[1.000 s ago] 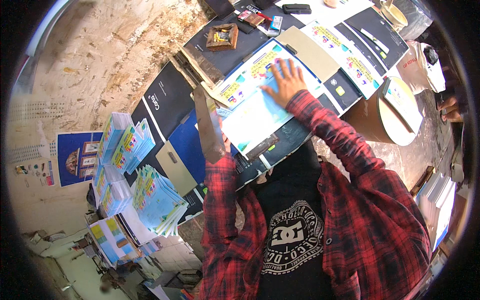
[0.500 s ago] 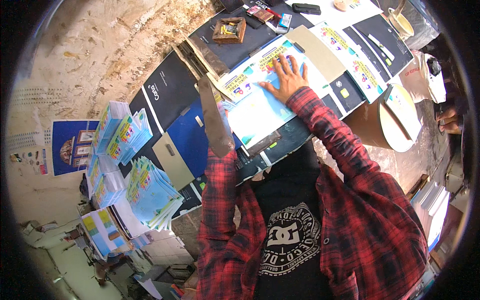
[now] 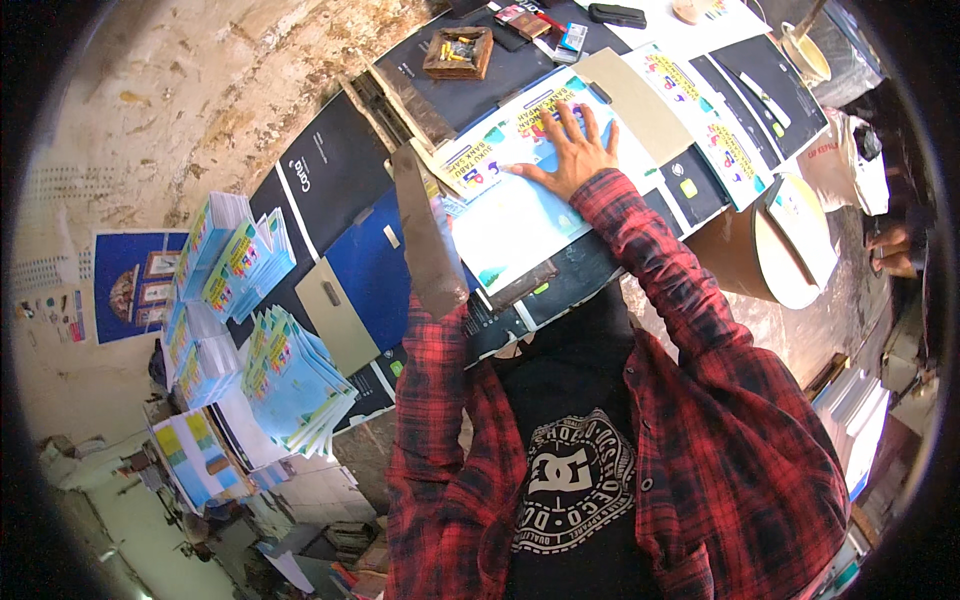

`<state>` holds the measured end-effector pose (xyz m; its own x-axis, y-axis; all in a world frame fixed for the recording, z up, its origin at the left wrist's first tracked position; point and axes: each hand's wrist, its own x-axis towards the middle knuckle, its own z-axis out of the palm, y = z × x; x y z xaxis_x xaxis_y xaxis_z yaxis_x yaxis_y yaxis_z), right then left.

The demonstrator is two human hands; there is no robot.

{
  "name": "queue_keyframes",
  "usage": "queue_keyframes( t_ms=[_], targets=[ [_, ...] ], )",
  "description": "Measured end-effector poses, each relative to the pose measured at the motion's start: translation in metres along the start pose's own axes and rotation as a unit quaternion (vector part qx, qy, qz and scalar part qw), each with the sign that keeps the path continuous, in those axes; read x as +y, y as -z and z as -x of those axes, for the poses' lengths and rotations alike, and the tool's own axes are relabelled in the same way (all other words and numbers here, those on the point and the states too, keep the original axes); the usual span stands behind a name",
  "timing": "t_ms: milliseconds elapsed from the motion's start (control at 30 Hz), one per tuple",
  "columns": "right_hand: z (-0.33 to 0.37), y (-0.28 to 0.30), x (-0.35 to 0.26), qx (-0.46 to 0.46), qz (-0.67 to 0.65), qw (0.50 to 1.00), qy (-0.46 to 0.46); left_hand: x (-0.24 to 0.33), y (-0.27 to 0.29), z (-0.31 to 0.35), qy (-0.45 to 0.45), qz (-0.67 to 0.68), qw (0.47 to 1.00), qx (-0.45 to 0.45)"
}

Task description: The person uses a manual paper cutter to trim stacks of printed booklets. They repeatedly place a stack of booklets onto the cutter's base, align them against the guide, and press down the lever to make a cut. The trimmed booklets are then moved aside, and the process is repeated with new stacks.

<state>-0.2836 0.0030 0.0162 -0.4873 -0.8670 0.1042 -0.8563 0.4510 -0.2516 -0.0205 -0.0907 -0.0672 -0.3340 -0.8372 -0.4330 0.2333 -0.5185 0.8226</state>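
My right hand (image 3: 576,152) lies flat on a light-blue printed booklet cover (image 3: 520,228), its fingers spread. Along the sheet's left end stands a long, flat, worn brownish bar (image 3: 430,230), tilted toward me. My left forearm (image 3: 436,345) reaches up to the lower end of this bar. The left hand itself is hidden behind it, so its fingers do not show. Past the bar's upper end lies a slotted wooden piece (image 3: 378,112) on the dark table covering (image 3: 322,158).
Stacks of printed booklets (image 3: 225,240) and a fanned pile (image 3: 292,375) stand at the left. A wooden ashtray box (image 3: 458,52) sits at the back. More printed sheets (image 3: 700,125) and a knife (image 3: 762,95) lie to the right, beside a round brown drum (image 3: 790,255).
The view has shifted slightly. My right hand stays flat on the cover, and the left forearm remains by the bar.
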Motion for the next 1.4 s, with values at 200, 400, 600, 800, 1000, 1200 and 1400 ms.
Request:
queue_keyframes(
  t_ms=[200,400,600,800,1000,1200,1400],
  targets=[
    [-0.003,-0.006,0.011,0.003,0.027,1.0,-0.008,0.037,-0.042,0.076,-0.314,-0.491,0.811,0.042],
    [-0.007,-0.008,0.018,-0.007,0.052,0.999,0.005,0.016,-0.044,0.111,-0.363,-0.688,0.626,0.063],
    [-0.022,-0.005,0.065,-0.031,0.089,0.995,0.03,0.013,-0.043,0.107,-0.369,-0.677,0.632,0.079],
    [-0.037,0.093,-0.017,0.122,0.045,0.972,0.197,0.015,-0.047,0.101,-0.364,-0.664,0.65,0.07],
    [-0.003,0.199,-0.169,-0.075,-0.138,0.903,0.399,0.006,-0.034,0.102,-0.356,-0.698,0.611,0.112],
    [0.079,0.107,-0.132,0.021,-0.024,0.938,0.346,0.009,-0.043,0.104,-0.365,-0.688,0.623,0.081],
    [0.092,0.046,-0.131,0.067,-0.105,0.939,0.321,0.014,-0.04,0.095,-0.385,-0.686,0.609,0.103]
  ],
)
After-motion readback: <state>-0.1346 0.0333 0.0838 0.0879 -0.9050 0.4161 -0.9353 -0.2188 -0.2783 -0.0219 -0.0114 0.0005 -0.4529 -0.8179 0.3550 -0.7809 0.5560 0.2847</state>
